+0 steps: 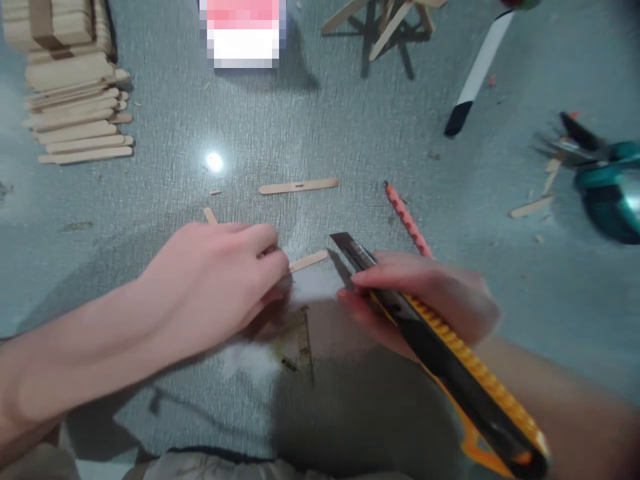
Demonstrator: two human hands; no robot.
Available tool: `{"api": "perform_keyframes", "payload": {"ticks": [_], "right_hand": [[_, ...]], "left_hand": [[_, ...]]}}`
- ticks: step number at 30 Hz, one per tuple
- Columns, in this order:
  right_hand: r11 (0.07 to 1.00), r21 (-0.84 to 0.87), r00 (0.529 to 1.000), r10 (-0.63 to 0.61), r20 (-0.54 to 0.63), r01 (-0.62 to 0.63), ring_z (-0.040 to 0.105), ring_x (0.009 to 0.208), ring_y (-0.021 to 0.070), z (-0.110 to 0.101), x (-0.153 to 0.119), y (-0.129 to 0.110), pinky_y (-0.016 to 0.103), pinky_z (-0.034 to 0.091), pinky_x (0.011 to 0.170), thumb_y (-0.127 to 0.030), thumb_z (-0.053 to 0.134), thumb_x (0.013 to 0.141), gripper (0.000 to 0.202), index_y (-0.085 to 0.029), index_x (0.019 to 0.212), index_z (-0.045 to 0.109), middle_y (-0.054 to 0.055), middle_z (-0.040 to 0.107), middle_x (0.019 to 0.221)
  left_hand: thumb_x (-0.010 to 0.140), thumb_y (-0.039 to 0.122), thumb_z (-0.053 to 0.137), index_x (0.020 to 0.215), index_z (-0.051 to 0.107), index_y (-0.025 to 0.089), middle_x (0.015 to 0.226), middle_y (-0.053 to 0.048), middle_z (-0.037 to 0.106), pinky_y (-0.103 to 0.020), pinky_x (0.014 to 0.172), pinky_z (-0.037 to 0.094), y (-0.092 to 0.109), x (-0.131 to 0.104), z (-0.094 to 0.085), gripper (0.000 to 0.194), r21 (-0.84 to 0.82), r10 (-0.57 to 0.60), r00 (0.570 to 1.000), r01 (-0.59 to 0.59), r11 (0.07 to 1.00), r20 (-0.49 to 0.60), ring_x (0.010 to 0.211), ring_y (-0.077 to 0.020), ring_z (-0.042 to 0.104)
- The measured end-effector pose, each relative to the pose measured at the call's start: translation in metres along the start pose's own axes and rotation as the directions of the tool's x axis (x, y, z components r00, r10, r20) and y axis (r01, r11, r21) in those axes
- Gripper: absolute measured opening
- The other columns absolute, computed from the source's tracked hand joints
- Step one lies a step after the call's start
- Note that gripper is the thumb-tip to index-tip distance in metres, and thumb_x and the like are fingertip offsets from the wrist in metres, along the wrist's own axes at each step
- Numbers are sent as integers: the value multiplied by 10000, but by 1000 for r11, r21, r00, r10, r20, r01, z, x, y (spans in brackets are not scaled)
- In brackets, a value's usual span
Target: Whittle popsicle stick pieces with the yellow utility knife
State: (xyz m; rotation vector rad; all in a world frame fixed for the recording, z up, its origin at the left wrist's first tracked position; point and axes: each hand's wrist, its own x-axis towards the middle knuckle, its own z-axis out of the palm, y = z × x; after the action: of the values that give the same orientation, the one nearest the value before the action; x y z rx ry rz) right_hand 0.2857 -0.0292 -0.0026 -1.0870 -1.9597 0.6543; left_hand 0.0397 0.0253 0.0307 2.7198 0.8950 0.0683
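My right hand (pixel 420 300) is closed around a yellow and black utility knife (pixel 450 367), its blade out and pointing up and left. Under the curled fingers of my left hand (pixel 235 280), a wooden stick (pixel 310 261) is pinned, with its right end sticking out near the blade tip. Another stick end (pixel 211 215) shows above my left hand; the rest of it is hidden. Just beyond lies a loose wooden stick (pixel 300 186) with a small dark slot near its middle.
Stacked wooden sticks (pixel 80 120) lie at the upper left. A red pencil (pixel 407 219) is beyond my right hand. A white and black pen-like tool (pixel 475 80), teal-handled pliers (pixel 610 180) and stick scraps (pixel 531 207) lie right. A stick structure (pixel 393 30) stands at the top.
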Motion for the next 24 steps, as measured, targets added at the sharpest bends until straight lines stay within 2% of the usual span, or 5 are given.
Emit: {"api": "perform_keyframes", "payload": {"ticks": [3,9,14,19,24], "right_hand": [[998,61,1000,11,-24,-10,603,485,126,2,-1,2,259,507,483,-110,736,818,266,-266,1011,640,-50,634,654],[994,13,994,109,12,-109,697,599,167,3,-7,2,301,607,607,-155,713,836,277,-285,1064,622,-10,723,796],[993,2,991,118,69,-119,708,619,180,1,-6,-1,318,628,628,-143,676,849,306,-288,1108,602,9,735,826],[995,-3,990,100,97,-100,687,626,175,0,-6,-4,309,609,594,-164,661,858,325,-305,1143,592,8,724,847],[997,-2,984,74,163,-74,669,621,173,0,-6,-5,297,587,575,-168,639,866,310,-289,1145,576,4,693,787]], "left_hand": [[965,229,549,922,711,190,852,-37,676,-289,497,433,16,-10,1,172,80,-9,999,5,997,53,703,-178,633],[988,138,521,1060,691,75,873,-76,723,-312,517,534,27,-21,22,196,173,108,982,-82,982,-152,717,-186,666],[959,82,555,1023,693,31,852,-78,741,-322,473,527,30,-20,32,161,231,177,945,-114,966,-274,649,-177,651],[956,71,543,1029,697,16,857,-88,750,-337,468,527,26,-18,32,179,177,164,939,-113,978,-303,655,-197,673],[977,105,580,959,718,92,834,-28,756,-317,475,500,25,-14,33,139,133,89,946,-49,990,-313,646,-151,666]]}}
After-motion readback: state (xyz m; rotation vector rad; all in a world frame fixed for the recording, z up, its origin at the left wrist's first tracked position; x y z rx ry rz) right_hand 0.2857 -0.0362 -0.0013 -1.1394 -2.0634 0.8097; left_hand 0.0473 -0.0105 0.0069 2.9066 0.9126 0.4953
